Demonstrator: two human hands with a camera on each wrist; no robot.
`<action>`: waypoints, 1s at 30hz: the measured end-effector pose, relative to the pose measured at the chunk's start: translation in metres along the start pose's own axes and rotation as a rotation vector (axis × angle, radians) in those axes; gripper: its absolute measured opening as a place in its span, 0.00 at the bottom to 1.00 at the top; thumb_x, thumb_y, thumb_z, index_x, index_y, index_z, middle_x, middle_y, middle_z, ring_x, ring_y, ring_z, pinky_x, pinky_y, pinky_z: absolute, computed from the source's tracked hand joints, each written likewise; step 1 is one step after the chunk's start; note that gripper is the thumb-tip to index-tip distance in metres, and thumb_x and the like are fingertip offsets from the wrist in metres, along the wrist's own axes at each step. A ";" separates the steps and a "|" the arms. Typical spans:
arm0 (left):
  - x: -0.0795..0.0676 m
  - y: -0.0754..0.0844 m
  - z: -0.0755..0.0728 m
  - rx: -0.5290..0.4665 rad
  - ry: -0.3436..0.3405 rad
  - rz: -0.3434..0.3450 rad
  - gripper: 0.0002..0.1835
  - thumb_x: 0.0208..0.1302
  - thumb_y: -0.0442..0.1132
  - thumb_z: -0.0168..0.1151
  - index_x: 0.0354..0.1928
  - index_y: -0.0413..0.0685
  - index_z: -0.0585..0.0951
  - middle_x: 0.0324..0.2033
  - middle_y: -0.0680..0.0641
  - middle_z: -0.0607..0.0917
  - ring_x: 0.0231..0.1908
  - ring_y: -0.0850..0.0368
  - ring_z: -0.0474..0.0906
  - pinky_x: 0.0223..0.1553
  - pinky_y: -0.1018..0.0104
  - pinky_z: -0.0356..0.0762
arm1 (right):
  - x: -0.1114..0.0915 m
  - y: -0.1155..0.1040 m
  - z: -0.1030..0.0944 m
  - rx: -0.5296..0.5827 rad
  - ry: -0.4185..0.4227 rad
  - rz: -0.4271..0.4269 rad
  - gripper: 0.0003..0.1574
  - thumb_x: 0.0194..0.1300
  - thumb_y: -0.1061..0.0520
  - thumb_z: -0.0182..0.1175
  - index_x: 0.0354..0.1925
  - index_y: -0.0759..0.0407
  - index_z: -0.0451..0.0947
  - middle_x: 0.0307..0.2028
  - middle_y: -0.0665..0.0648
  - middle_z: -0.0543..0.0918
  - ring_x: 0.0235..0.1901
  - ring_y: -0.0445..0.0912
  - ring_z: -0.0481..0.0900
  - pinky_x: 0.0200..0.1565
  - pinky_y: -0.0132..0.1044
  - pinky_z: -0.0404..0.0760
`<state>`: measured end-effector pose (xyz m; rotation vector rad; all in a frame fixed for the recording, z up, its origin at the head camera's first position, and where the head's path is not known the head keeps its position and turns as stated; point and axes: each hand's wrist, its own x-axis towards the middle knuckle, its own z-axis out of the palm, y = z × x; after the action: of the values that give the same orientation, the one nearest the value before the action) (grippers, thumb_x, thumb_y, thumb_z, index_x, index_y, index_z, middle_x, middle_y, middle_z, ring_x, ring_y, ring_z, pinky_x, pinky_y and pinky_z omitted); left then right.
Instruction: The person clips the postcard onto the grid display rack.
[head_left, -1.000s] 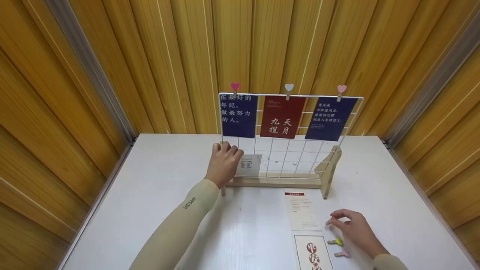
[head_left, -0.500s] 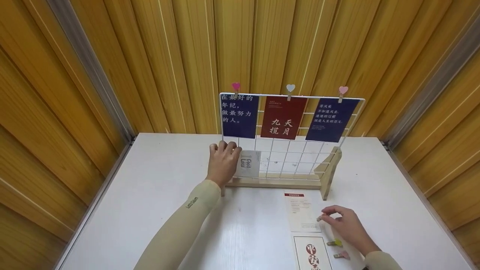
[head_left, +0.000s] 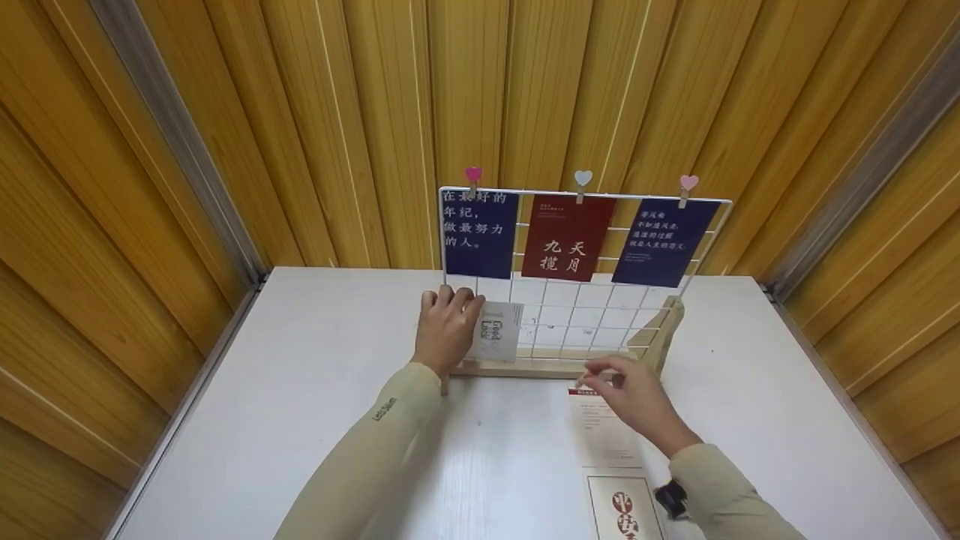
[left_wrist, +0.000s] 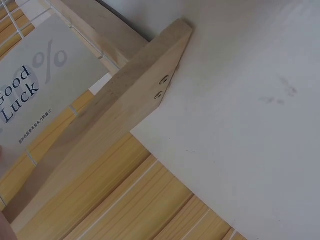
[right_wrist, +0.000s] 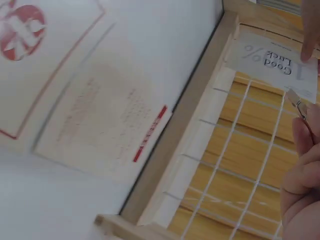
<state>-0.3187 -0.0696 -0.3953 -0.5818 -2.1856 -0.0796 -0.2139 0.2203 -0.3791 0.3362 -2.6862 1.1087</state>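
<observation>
L hand [head_left: 446, 330] pinches Good Luck card [head_left: 501, 331] at lower L of wire grid [head_left: 572, 306], R hand [head_left: 630, 390] pinches a clip [right_wrist: 298, 105] apart from it, so if clip nudges card or L grip eases early, card prob. tilts or drops to bench [head_left: 322, 345].

Table [head_left: 322, 337], white, flat top, 6 o'clock; small dark speck [head_left: 712, 350] toward 4.
Back wall [head_left: 360, 112], yellow-brown wood-grain panelling, vertical grooves, 12 o'clock.
Left wall [head_left: 112, 225], same finish, 9 o'clock.
Right wall [head_left: 900, 300], likewise, 3 o'clock.
Grey corner posts, two: one [head_left: 184, 135] at 10 o'clock, one [head_left: 870, 165] at 2.
</observation>
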 end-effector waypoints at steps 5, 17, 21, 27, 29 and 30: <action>0.000 -0.002 0.001 -0.012 0.029 0.010 0.11 0.63 0.34 0.62 0.45 0.52 0.85 0.40 0.50 0.84 0.40 0.50 0.76 0.34 0.60 0.67 | 0.031 -0.034 0.009 -0.014 0.091 -0.104 0.08 0.61 0.60 0.71 0.41 0.57 0.86 0.36 0.48 0.86 0.25 0.43 0.71 0.27 0.31 0.70; 0.002 0.000 0.002 -0.007 0.013 0.013 0.10 0.63 0.36 0.62 0.45 0.54 0.85 0.40 0.51 0.84 0.40 0.52 0.77 0.33 0.61 0.67 | 0.086 -0.080 0.036 -0.024 0.169 -0.241 0.06 0.57 0.65 0.72 0.35 0.63 0.87 0.34 0.52 0.84 0.33 0.47 0.78 0.36 0.41 0.77; 0.002 0.002 0.004 -0.010 0.012 0.019 0.10 0.63 0.36 0.61 0.45 0.54 0.85 0.40 0.51 0.83 0.40 0.54 0.77 0.33 0.61 0.66 | 0.092 -0.084 0.042 -0.085 0.179 -0.268 0.06 0.54 0.65 0.73 0.34 0.65 0.88 0.33 0.53 0.84 0.38 0.52 0.82 0.43 0.50 0.79; 0.001 0.000 0.005 0.007 0.016 0.027 0.11 0.63 0.37 0.63 0.46 0.54 0.85 0.41 0.52 0.83 0.40 0.55 0.77 0.33 0.62 0.66 | 0.102 -0.084 0.053 -0.158 0.212 -0.360 0.03 0.53 0.66 0.74 0.30 0.63 0.88 0.31 0.53 0.82 0.34 0.51 0.83 0.40 0.48 0.82; 0.001 -0.002 0.004 0.007 0.023 0.018 0.11 0.62 0.37 0.64 0.46 0.54 0.85 0.41 0.52 0.83 0.40 0.55 0.77 0.33 0.62 0.66 | 0.106 -0.085 0.057 -0.179 0.220 -0.412 0.03 0.53 0.66 0.74 0.29 0.63 0.87 0.30 0.53 0.82 0.32 0.51 0.83 0.37 0.46 0.82; 0.001 -0.003 0.004 0.007 0.025 0.013 0.11 0.62 0.37 0.64 0.46 0.54 0.85 0.41 0.52 0.83 0.40 0.55 0.77 0.33 0.62 0.66 | 0.109 -0.086 0.059 -0.196 0.221 -0.438 0.03 0.53 0.66 0.74 0.28 0.63 0.87 0.30 0.53 0.82 0.31 0.50 0.83 0.36 0.45 0.82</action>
<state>-0.3232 -0.0707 -0.3964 -0.5884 -2.1564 -0.0720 -0.2990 0.1053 -0.3324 0.6814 -2.3427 0.7033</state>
